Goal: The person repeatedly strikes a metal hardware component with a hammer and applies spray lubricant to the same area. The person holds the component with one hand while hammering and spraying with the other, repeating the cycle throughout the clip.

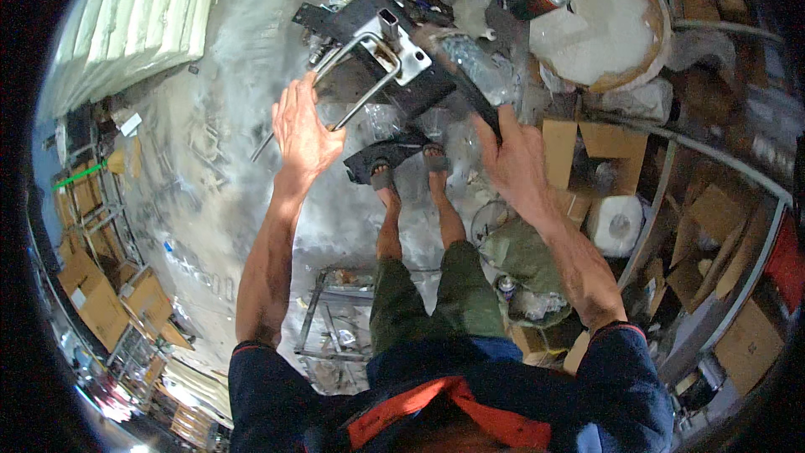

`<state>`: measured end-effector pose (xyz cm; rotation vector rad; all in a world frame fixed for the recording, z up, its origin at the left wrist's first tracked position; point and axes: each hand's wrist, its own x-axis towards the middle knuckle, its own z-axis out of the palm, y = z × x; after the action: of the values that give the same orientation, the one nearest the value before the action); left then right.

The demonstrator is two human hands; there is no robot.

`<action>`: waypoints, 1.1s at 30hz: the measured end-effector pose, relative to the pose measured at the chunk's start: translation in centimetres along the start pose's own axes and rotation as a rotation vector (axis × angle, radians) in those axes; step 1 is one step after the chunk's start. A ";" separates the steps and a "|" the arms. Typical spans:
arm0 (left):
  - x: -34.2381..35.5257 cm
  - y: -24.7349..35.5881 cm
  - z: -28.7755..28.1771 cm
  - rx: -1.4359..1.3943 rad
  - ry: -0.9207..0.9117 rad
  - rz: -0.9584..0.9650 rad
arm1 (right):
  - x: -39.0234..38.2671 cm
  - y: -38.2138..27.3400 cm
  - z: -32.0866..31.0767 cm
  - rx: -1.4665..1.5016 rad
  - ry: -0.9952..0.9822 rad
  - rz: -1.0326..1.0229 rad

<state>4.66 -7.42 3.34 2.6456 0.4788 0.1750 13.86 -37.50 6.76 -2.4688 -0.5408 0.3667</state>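
The left hand (pixel 306 130) holds a U-shaped metal rod (pixel 367 98), its thumb and nearly straight fingers spanning the 2 legs; the bend lies ahead and right of that hand, at a pale metal plate (pixel 409 68); the right hand (pixel 513 159) is closed around a dark-handled tool (pixel 476 101), probably a hammer, its head blurred; the rod should be stiff, weighty and smooth, best held along its straight legs.

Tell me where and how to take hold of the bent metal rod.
Grip the bent metal rod by its straight legs, probably best from the lower left, where the left hand already spans them. The legs are slim and reach away from the white plate, while the bent end overlaps it in this view.
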 end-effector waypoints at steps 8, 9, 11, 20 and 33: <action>-3.5 -3.0 1.5 -0.331 -0.002 -0.073 | -1.2 0.9 0.9 0.122 -0.011 0.101; -3.9 -3.8 2.2 -0.442 0.005 -0.118 | -1.6 1.3 0.9 0.158 0.058 0.131; -4.6 -3.5 1.3 -0.604 -0.090 -0.330 | -2.1 2.2 1.2 0.220 0.157 0.182; -7.6 -2.2 -2.4 -1.061 -0.158 -0.757 | 4.8 8.2 7.6 0.049 0.270 -0.021; -6.7 4.6 -5.5 -1.533 -0.337 -1.157 | 9.4 9.8 12.4 -0.188 0.335 -0.008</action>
<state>-1.33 -11.47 9.99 0.6792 1.0593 -0.2094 20.46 -34.59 -10.12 -2.6312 -0.4597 -0.1078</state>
